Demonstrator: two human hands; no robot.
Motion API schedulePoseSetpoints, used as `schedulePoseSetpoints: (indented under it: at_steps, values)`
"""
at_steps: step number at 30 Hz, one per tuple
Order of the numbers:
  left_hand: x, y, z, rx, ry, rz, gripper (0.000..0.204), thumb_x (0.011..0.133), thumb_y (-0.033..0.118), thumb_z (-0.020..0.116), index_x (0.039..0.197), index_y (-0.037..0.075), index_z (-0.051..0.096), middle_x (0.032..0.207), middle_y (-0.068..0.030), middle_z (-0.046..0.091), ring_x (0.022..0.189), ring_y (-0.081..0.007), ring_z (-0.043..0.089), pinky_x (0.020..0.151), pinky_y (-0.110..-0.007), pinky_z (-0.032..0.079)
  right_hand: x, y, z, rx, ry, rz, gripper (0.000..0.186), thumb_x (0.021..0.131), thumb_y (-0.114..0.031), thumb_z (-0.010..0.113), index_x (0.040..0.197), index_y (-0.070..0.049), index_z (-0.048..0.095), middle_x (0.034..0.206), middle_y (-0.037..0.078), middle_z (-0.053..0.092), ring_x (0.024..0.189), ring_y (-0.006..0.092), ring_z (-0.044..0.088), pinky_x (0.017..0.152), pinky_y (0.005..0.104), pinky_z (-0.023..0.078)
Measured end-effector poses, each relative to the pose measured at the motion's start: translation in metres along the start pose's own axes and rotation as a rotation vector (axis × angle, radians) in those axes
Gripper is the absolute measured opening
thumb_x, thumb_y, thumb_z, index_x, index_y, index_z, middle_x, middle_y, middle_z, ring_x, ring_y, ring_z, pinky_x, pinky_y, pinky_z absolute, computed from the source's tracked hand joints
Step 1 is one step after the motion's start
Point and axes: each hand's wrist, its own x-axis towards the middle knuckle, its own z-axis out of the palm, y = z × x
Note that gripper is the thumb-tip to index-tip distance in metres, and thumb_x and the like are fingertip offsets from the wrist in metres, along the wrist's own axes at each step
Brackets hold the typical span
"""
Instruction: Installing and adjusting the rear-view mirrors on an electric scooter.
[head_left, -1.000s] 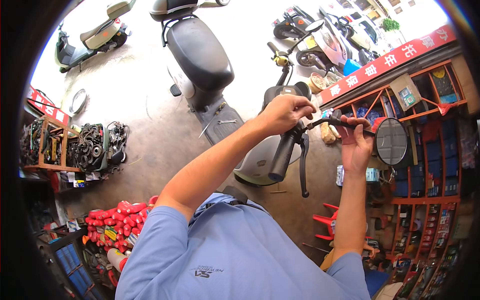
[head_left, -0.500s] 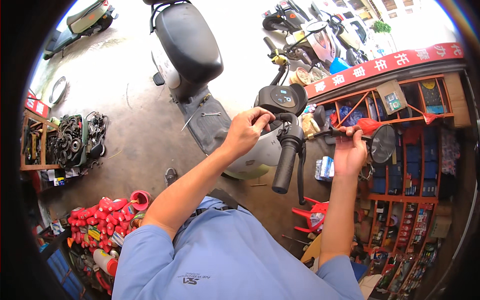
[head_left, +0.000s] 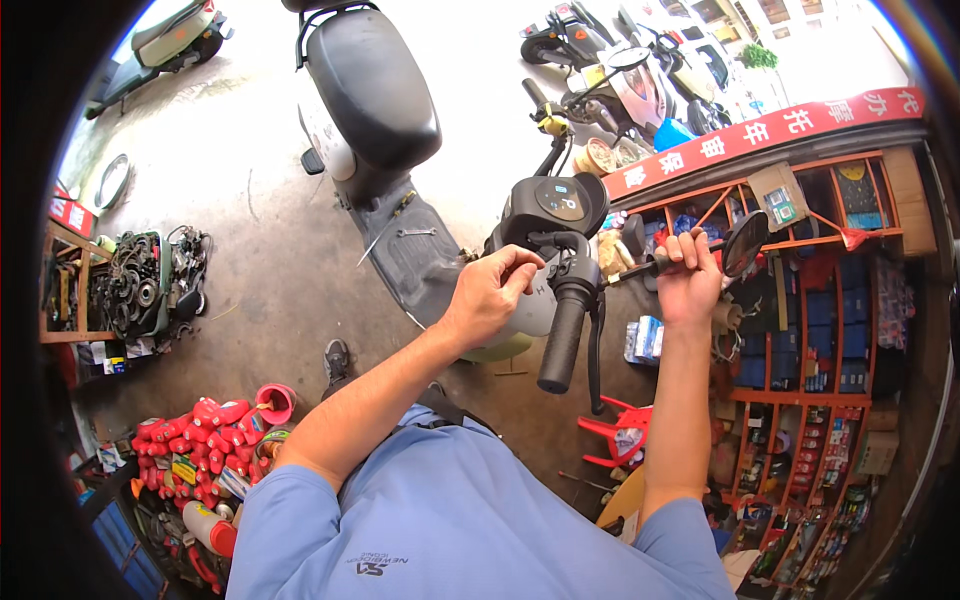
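Note:
A scooter stands in front of me, with its black seat (head_left: 375,85) at the far side and its display (head_left: 560,199) near my hands. My right hand (head_left: 688,278) is closed around the stem of a round black rear-view mirror (head_left: 746,243), whose other end meets the handlebar beside the rubber grip (head_left: 564,345). A black brake lever (head_left: 597,365) runs along that grip. Just left of the handlebar is my left hand (head_left: 490,298), thumb and fingers drawn together. Whatever they hold, if anything, is too small to make out.
An open-end wrench (head_left: 417,232) lies on the scooter's footboard (head_left: 415,255). Orange shelving (head_left: 800,397) full of parts fills the right side. A red plastic stool (head_left: 612,430) stands below the handlebar. Red bottles (head_left: 210,435) are heaped at lower left, beneath piled metal parts (head_left: 150,280).
My right hand has swung the mirror upward, and its face has turned to a narrower angle. My left hand has shifted slightly down, a little away from the handlebar.

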Motion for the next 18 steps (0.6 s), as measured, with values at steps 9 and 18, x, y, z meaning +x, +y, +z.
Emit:
schedulePoseSetpoints:
  at_steps: [9, 18]
  values:
    - [0.049, 0.059, 0.031, 0.514, -0.301, 0.358, 0.017, 0.09, 0.019, 0.064, 0.103, 0.01, 0.07, 0.092, -0.0087, 0.064, 0.082, -0.0263, 0.063, 0.074, -0.035, 0.049, 0.026, -0.002, -0.002, 0.021, -0.197, 0.151, 0.02, 0.102, -0.022, 0.041, 0.094, -0.009, 0.053, 0.055, -0.007, 0.028, 0.054, 0.009, 0.034, 0.06, 0.0273, 0.034]
    - [0.069, 0.062, 0.05, 0.548, -0.479, 0.349, 0.017, 0.082, 0.019, 0.072, 0.097, 0.01, 0.074, 0.085, -0.0078, 0.063, 0.083, -0.0247, 0.063, 0.076, -0.036, 0.049, 0.045, -0.021, 0.045, -0.421, -0.414, 0.283, 0.015, 0.1, -0.015, 0.049, 0.095, -0.001, 0.053, 0.056, -0.005, 0.032, 0.046, 0.0048, 0.032, 0.043, 0.0202, 0.026]
